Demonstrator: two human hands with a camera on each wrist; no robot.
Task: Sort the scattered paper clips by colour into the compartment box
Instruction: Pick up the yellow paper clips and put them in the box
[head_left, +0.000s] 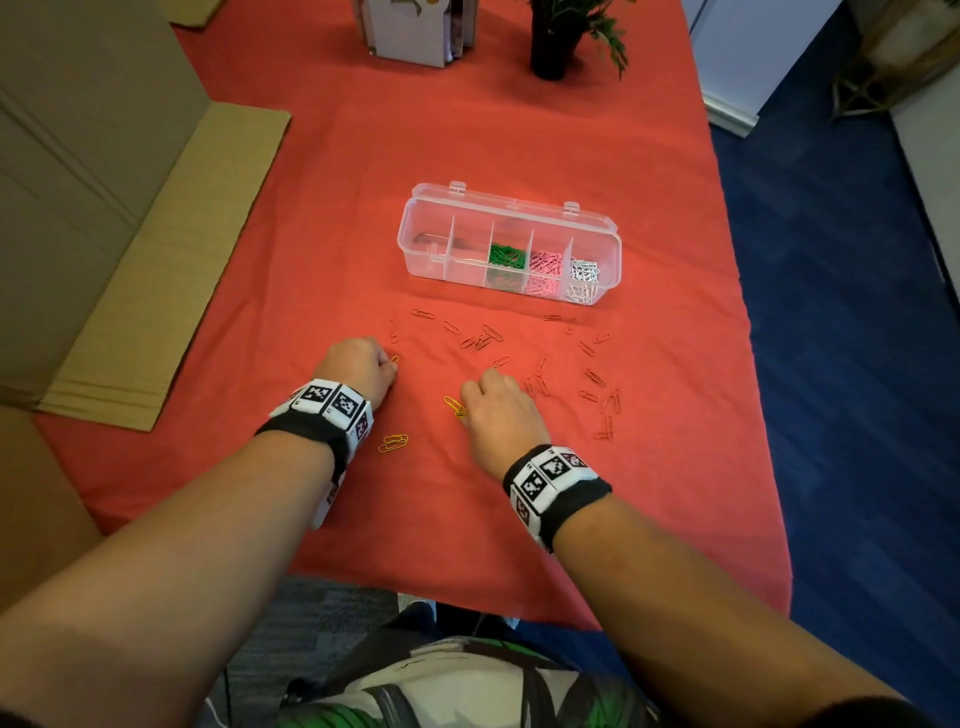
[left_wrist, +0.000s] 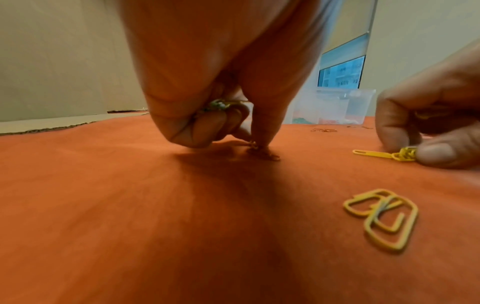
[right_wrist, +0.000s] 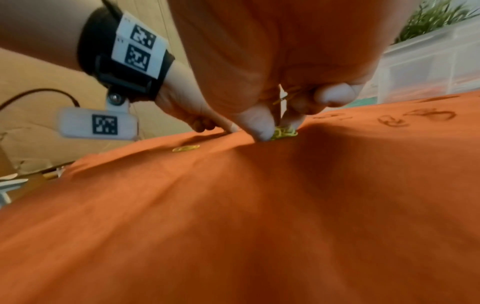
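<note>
A clear compartment box stands open on the red cloth, with green, pink and white clips in its three right compartments. Several red clips lie scattered in front of it. My left hand pinches a yellow clip on the cloth and keeps more clips curled in its palm. My right hand pinches yellow clips against the cloth, with others tucked in its palm. A few yellow clips lie between my wrists.
Flat cardboard and a large box border the table's left side. A dark plant pot and a card holder stand at the far end. The table's right edge drops to blue carpet.
</note>
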